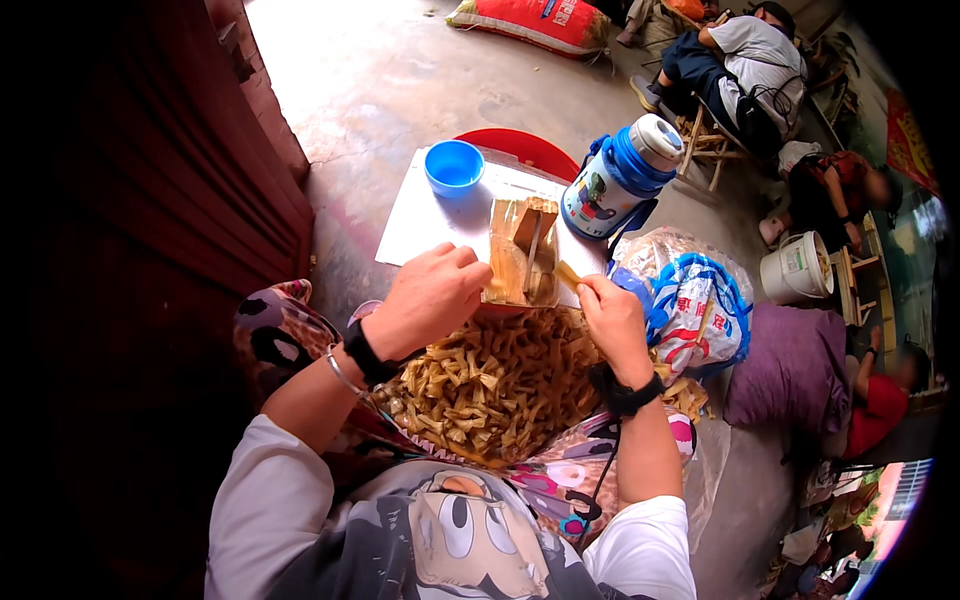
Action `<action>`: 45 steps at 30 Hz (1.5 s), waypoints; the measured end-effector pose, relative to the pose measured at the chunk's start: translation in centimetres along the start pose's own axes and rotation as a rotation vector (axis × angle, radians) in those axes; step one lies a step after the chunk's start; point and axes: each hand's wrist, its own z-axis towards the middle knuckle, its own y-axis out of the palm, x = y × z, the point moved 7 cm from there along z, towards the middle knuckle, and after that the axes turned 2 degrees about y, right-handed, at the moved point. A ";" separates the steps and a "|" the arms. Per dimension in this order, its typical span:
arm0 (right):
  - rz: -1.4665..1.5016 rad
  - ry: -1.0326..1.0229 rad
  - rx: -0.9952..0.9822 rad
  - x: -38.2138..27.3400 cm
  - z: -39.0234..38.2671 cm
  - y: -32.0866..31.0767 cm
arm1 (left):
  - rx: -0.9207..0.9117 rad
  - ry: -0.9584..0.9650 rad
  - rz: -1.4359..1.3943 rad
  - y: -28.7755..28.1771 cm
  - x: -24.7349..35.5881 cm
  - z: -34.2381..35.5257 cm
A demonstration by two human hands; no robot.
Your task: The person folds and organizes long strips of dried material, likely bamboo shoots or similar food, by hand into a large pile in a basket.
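A wooden block tool (pixel 513 262) with an upright wooden piece and a thin blade-like strip stands before me on a white board (pixel 402 225). My left hand (pixel 432 298) is closed at its left side, fingertips pinched together; what they hold, if anything, is too small to make out. On the other side my right hand (pixel 612 318) pinches a flat yellowish strip (pixel 568 275) between thumb and fingers. Below both hands, a heap of twisted, tan dried-looking pieces (pixel 490 385) lies over my lap.
A blue cup (pixel 453 168) sits on the board, beside a blue and white water bottle (pixel 620 180). Behind is a red round rim (pixel 520 148). A printed plastic bag (pixel 700 310) and purple sack (pixel 785 365) stand right. Several people sit farther right, near a white bucket (pixel 797 268).
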 end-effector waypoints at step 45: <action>1.100 0.206 -0.648 -4.4 -6.3 2.9 | -0.355 -0.432 -1.273 5.3 2.5 -1.9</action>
